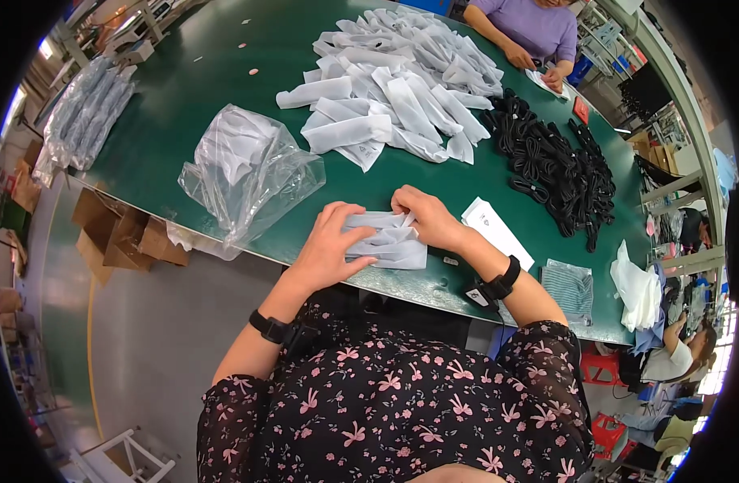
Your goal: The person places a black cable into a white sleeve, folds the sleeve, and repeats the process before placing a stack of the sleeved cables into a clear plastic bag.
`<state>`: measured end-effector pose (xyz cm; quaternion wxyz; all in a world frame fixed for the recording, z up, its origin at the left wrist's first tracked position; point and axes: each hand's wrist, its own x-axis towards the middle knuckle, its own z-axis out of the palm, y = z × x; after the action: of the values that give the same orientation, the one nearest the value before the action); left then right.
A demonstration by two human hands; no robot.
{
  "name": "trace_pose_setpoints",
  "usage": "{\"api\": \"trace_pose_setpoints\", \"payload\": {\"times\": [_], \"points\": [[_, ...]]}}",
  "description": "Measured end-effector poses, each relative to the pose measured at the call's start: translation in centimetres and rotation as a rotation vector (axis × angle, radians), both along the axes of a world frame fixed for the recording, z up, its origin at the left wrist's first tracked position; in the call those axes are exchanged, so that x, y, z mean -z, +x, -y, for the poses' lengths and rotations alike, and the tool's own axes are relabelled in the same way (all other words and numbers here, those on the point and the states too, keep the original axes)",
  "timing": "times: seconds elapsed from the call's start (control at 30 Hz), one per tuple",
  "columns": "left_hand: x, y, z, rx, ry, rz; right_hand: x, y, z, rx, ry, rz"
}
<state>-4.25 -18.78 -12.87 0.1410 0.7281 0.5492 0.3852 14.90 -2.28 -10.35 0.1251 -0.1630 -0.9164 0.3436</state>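
Note:
A small stack of translucent white packets point(401, 252) lies at the front edge of the green table, directly before me. My left hand point(327, 248) grips its left end, thumb and fingers spread over the top. At the stack's upper right corner, my right hand point(430, 220) is closed with its fingertips pressed on a packet's edge. What lies under the fingers is partly hidden. Just left of the stack is a clear plastic bag point(282, 177) with several of the same packets inside. A flat pile of white printed sleeves point(498, 232) rests beside my right forearm.
A big heap of white packets point(409, 80) covers the table's far middle. Coiled black cables point(550, 165) are piled at the right. Filled clear bags point(87, 117) sit at the left edge. Across the table, a person in purple point(538, 40) handles a white packet. Cardboard boxes point(124, 233) stand below, left.

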Motion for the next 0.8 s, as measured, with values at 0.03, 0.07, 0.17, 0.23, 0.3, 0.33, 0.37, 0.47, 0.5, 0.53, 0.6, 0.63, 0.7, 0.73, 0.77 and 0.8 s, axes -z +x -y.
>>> {"api": "trace_pose_setpoints", "payload": {"times": [0.03,0.07,0.17,0.23,0.3,0.33,0.37,0.47,0.5,0.53,0.6,0.63,0.7,0.73,0.77,0.8], "points": [[-0.2,0.1,0.1,-0.005,-0.028,-0.008,-0.2,0.2,-0.2,-0.008,-0.030,0.001],[-0.5,0.2,0.2,-0.011,-0.056,-0.015,-0.5,0.3,-0.3,-0.016,-0.060,0.002],[-1.3,0.6,0.3,-0.040,-0.024,-0.062,-1.3,0.3,-0.2,-0.003,-0.222,0.027],[-1.7,0.7,0.3,-0.083,0.095,-0.142,-2.0,0.0,0.1,0.046,-0.487,0.074],[-1.6,0.5,0.2,-0.080,0.102,-0.148,-1.9,-0.2,0.2,0.029,-0.427,0.074],[-1.5,0.5,0.1,-0.076,0.109,-0.153,-1.8,-0.3,0.2,0.014,-0.367,0.073],[-1.5,0.4,0.1,-0.072,0.114,-0.156,-1.8,-0.3,0.3,-0.002,-0.309,0.073],[-0.8,0.3,0.0,-0.031,0.077,-0.082,-1.6,-0.2,0.9,-0.065,-0.080,0.013],[-0.7,0.2,0.0,-0.009,0.060,-0.046,-1.6,-0.2,1.0,-0.095,0.036,-0.019],[-0.6,0.2,0.0,-0.010,0.061,-0.046,-1.5,-0.2,0.8,-0.096,0.038,-0.019],[-0.6,0.2,0.1,0.001,0.030,-0.055,-1.5,-0.1,0.5,-0.183,0.085,-0.002],[-0.6,0.2,0.2,0.005,0.015,-0.061,-1.5,-0.1,0.3,-0.227,0.109,0.005],[-0.8,0.3,0.1,-0.012,0.019,-0.048,-2.7,-1.2,-0.4,-0.125,0.080,-0.046],[-1.0,0.4,0.1,-0.028,0.020,-0.032,-3.8,-2.2,-0.9,-0.022,0.046,-0.094],[-1.2,0.5,0.1,-0.039,0.022,-0.016,-4.5,-3.2,-1.5,0.085,0.012,-0.143],[-1.3,0.5,0.1,-0.037,0.028,-0.023,-4.6,-4.5,-2.3,0.087,0.018,-0.151]]}}
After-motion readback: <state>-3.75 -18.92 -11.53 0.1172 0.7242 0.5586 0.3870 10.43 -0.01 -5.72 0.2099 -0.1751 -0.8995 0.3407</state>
